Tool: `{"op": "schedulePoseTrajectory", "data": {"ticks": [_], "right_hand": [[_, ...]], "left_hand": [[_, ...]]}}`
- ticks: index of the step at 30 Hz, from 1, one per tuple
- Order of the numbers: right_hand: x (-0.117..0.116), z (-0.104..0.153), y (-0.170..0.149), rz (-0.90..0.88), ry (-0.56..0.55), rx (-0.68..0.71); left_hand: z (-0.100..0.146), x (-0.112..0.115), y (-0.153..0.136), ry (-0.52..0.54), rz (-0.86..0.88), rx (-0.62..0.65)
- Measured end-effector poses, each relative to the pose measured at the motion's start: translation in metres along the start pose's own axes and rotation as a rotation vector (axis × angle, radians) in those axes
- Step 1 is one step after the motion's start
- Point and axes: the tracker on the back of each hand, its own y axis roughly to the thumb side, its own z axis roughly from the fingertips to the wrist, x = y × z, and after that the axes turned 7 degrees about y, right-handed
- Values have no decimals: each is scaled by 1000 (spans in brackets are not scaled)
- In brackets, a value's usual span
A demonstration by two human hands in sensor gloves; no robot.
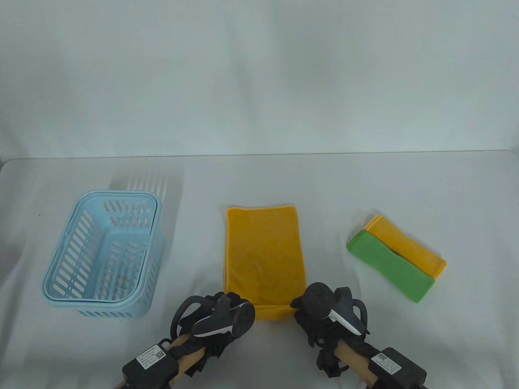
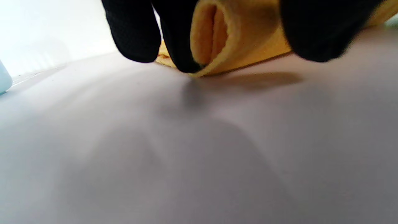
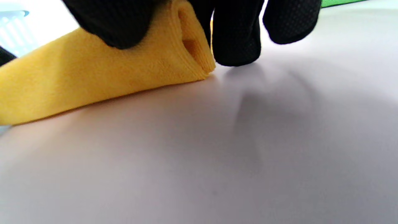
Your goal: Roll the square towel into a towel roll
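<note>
A yellow towel point(image 1: 263, 255), folded into a long strip, lies at the table's middle. Its near end is curled up into a small roll point(image 1: 272, 313). My left hand point(image 1: 233, 310) grips the roll's left end, and in the left wrist view the fingers point(image 2: 180, 40) and thumb pinch the rolled yellow towel point(image 2: 224, 37), whose spiral end shows. My right hand point(image 1: 310, 306) grips the right end; in the right wrist view the fingers point(image 3: 236, 34) curl round the rolled towel point(image 3: 124, 81).
A light blue slotted basket point(image 1: 65, 267) stands at the left. A folded green towel point(image 1: 389, 265) and a folded yellow towel point(image 1: 409, 245) lie side by side at the right. A white wall rises behind the table.
</note>
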Motion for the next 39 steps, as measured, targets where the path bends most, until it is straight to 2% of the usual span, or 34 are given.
{"op": "schedulePoseTrajectory", "data": {"ticks": [7, 15, 22, 27, 32, 39], "right_hand": [[3, 0, 0, -4, 60, 10], [4, 2, -4, -98, 284, 41], [2, -6, -19, -296, 261, -17], [-2, -4, -16, -222, 352, 18], [-1, -6, -15, -206, 250, -27], [0, -12, -24, -230, 87, -126]], "left_hand": [[1, -10, -15, -7, 142, -26], [5, -10, -24, -185, 322, 7], [-1, -3, -40, -194, 464, -78], [-2, -2, -42, -201, 486, -92], [-2, -1, -43, -183, 477, -112], [-7, -1, -46, -48, 329, -241]]}}
